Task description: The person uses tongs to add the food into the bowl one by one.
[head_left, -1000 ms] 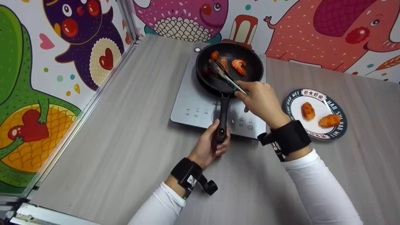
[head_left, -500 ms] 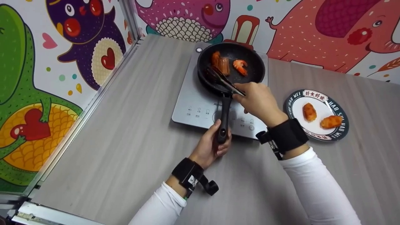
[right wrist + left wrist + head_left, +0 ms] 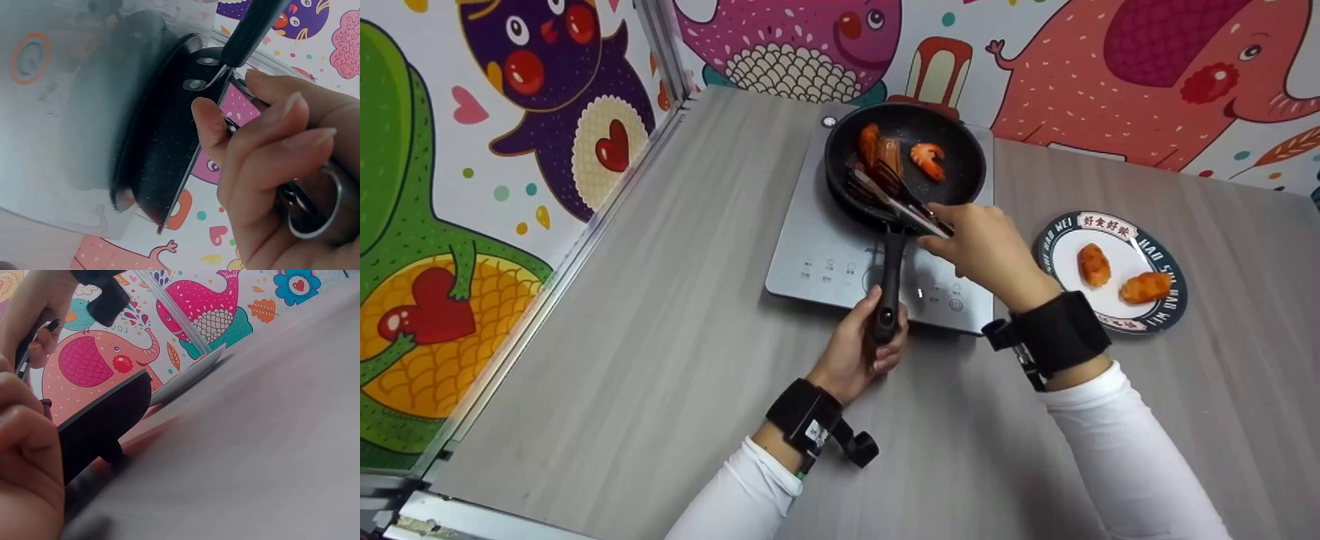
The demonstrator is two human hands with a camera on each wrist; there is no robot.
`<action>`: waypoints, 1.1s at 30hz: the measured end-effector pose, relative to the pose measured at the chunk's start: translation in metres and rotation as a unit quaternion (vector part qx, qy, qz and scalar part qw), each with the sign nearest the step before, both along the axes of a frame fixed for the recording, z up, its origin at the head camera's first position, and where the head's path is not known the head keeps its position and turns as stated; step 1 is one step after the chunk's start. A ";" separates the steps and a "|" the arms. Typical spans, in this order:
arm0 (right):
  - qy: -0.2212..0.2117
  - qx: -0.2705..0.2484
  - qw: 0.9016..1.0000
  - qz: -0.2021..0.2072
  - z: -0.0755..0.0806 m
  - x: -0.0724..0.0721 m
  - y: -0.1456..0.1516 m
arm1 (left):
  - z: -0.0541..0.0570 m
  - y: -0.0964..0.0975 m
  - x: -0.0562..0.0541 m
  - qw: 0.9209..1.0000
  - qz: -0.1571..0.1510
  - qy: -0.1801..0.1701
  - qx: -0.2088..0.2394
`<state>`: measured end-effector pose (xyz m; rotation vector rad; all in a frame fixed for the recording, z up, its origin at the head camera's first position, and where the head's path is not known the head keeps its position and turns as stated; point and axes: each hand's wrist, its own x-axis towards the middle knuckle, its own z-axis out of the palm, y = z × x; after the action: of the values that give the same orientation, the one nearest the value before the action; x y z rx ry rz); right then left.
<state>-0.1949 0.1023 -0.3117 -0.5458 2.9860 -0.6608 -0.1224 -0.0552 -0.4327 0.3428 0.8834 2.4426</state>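
My left hand (image 3: 855,352) grips the black handle (image 3: 891,270) of a frying pan (image 3: 964,172), thumb along its side. My right hand (image 3: 986,244) holds metal tongs (image 3: 916,216) over the pan's near rim; their ring-shaped end (image 3: 318,225) shows by the palm in the right wrist view. The tongs' tips reach down into the near left of the pan, slightly spread, over a dark reddish patch that they partly hide. Beyond the tips lie a ribbed brown piece of food (image 3: 889,156) and an orange-brown piece (image 3: 869,142). A shrimp (image 3: 928,161) lies right of them.
Under the pan is a silver induction cooker (image 3: 802,247) with touch controls on its front. Right of it, a dark-rimmed plate (image 3: 1174,311) carries two browned pieces of food (image 3: 1093,265). Cartoon-printed walls (image 3: 1057,82) border the table (image 3: 660,315) at the back and left.
The tongs' tips have shifted off the ribbed brown piece toward the pan's near left side and now stand a little apart. The left hand keeps its hold on the handle.
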 end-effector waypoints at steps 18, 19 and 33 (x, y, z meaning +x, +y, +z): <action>0.044 -0.003 0.999 -0.031 -0.024 0.032 0.027 | 0.000 -0.001 0.000 0.999 0.005 0.035 0.000; 0.047 -0.002 0.998 -0.034 -0.026 0.034 0.028 | 0.000 -0.001 0.000 0.999 0.006 0.035 0.000; 0.064 -0.071 0.993 -0.067 -0.049 0.057 0.042 | -0.001 0.000 -0.001 0.999 -0.002 0.035 0.010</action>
<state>-0.1374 0.1440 -0.3603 -0.4100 3.1356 -0.8864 -0.1231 -0.0553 -0.4341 0.4388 0.8870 2.4506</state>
